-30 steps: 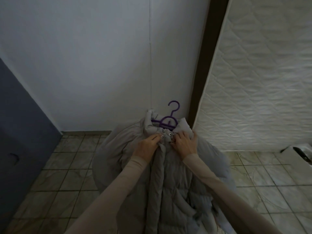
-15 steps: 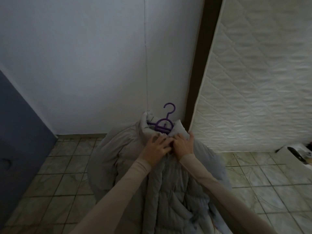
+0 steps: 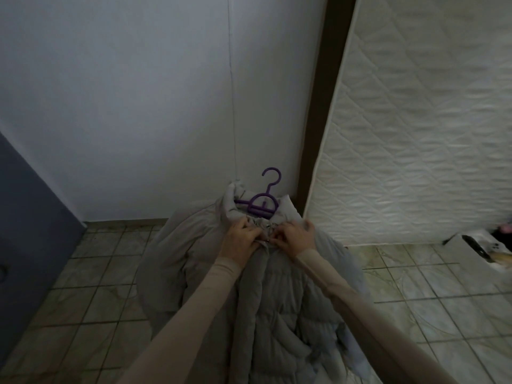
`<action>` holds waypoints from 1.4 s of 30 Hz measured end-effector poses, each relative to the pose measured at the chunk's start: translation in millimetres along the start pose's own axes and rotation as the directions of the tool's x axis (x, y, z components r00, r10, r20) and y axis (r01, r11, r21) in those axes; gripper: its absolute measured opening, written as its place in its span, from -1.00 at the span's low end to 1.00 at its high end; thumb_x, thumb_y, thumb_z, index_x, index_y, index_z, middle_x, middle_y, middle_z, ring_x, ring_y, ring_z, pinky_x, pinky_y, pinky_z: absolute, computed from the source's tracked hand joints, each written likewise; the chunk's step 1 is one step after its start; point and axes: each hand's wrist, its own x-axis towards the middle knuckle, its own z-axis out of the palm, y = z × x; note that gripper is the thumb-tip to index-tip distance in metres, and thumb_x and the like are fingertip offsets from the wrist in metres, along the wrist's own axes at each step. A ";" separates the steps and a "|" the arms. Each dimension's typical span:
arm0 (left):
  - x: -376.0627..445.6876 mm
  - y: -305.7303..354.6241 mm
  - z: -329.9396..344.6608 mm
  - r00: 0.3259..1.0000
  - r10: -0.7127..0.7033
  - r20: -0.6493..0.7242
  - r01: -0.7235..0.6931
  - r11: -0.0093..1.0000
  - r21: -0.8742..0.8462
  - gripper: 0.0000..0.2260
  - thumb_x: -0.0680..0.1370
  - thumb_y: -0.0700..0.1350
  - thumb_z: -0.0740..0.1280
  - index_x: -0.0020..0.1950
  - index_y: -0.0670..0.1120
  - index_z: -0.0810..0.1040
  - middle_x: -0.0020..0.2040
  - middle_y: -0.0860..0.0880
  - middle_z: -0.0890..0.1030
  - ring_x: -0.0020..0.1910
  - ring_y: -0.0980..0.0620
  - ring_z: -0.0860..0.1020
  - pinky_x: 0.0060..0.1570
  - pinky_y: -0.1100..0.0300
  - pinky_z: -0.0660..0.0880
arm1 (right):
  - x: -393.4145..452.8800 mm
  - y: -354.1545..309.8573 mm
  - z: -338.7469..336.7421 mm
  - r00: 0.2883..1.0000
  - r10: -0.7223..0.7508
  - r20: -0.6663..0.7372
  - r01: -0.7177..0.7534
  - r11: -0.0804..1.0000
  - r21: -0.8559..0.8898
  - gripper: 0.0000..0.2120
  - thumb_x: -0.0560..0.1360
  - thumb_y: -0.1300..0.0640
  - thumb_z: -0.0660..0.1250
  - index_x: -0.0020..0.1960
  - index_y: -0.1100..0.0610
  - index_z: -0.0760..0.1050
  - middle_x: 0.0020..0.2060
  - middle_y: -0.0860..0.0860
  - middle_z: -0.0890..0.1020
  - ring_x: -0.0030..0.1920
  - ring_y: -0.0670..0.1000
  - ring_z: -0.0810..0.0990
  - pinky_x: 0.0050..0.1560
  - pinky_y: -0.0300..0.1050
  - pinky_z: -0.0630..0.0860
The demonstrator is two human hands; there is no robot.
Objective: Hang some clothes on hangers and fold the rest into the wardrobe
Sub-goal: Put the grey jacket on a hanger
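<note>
A grey quilted puffer jacket (image 3: 191, 261) lies spread in front of me over the tiled floor, front side up. A purple plastic hanger (image 3: 262, 205) sits inside its collar, with the hook sticking out towards the wall. My left hand (image 3: 241, 241) pinches the left edge of the front opening just below the collar. My right hand (image 3: 295, 235) pinches the right edge beside it, at the small metal snaps. The two hands almost touch. Both sleeves of my beige top reach in from the bottom of the view.
A white wall (image 3: 166, 106) stands straight ahead. A white quilted mattress (image 3: 415, 134) leans upright at the right behind a dark post (image 3: 318, 120). A dark blue panel (image 3: 30, 231) is at the left. Small items lie at the far right (image 3: 482, 250).
My hands came together at the jacket's top snaps, then parted slightly. The view shifted a little; the jacket and hanger stay in place.
</note>
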 end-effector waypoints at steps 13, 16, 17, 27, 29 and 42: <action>0.2 13.1 1.8 0.995 -0.011 0.097 0.005 0.998 0.063 -0.62 0.02 -0.17 0.65 -0.24 -0.12 0.63 -0.37 -0.05 0.52 -0.39 -0.04 0.54 -0.42 0.27 0.48 | -4.1 2.1 5.1 0.996 0.066 -0.052 -0.057 0.985 0.160 -0.78 0.54 -0.07 0.22 0.09 -0.01 0.54 0.13 -0.12 0.58 0.27 -0.09 0.40 0.45 0.12 -0.17; 1.2 14.7 7.4 0.995 0.071 0.072 -0.086 0.967 0.238 -0.80 0.24 -0.08 0.52 -0.19 -0.07 0.66 -0.28 -0.02 0.61 -0.19 -0.03 0.51 -0.27 0.21 0.48 | -3.7 3.3 5.8 0.995 0.070 -0.071 -0.056 0.981 0.188 -0.81 0.54 -0.05 0.24 0.06 -0.01 0.54 0.09 -0.12 0.59 0.24 -0.08 0.43 0.44 0.11 -0.16; 1.2 14.3 10.2 0.993 0.091 0.074 -0.108 0.955 0.278 -0.87 0.33 -0.06 0.38 -0.18 -0.04 0.66 -0.23 -0.03 0.62 -0.12 -0.02 0.44 -0.21 0.16 0.46 | -3.6 3.9 6.4 0.994 0.075 -0.080 -0.058 0.978 0.203 -0.82 0.53 -0.05 0.25 0.05 -0.02 0.55 0.07 -0.11 0.60 0.22 -0.08 0.44 0.44 0.11 -0.17; -0.7 5.2 10.8 0.992 0.018 0.126 -0.055 0.954 0.295 -0.76 0.21 0.05 0.53 -0.19 0.00 0.67 -0.07 -0.03 0.65 0.02 -0.02 0.36 -0.04 0.05 0.47 | -7.9 2.7 8.5 0.989 0.086 -0.117 -0.053 0.963 0.264 -0.84 0.52 -0.04 0.26 0.00 -0.03 0.57 -0.01 -0.11 0.63 0.17 -0.07 0.49 0.43 0.09 -0.19; -0.7 5.3 11.0 0.991 0.025 0.135 -0.063 0.955 0.288 -0.76 0.20 0.03 0.54 -0.21 -0.01 0.66 -0.08 -0.02 0.65 0.01 -0.02 0.36 -0.01 0.05 0.40 | -8.0 1.7 9.6 0.990 0.077 -0.121 -0.046 0.970 0.240 -0.85 0.53 -0.03 0.25 0.01 -0.03 0.56 0.00 -0.11 0.63 0.18 -0.07 0.48 0.43 0.12 -0.21; -5.5 5.3 15.4 0.987 0.009 0.161 -0.053 0.961 0.272 -0.60 0.03 -0.11 0.63 -0.17 -0.02 0.66 -0.11 0.03 0.65 0.02 -0.04 0.46 -0.08 -0.29 0.47 | -2.1 1.9 14.2 0.990 0.090 -0.108 -0.070 0.982 0.175 -0.81 0.53 -0.07 0.23 0.02 -0.06 0.58 0.05 -0.15 0.62 0.20 -0.10 0.46 0.43 0.13 -0.25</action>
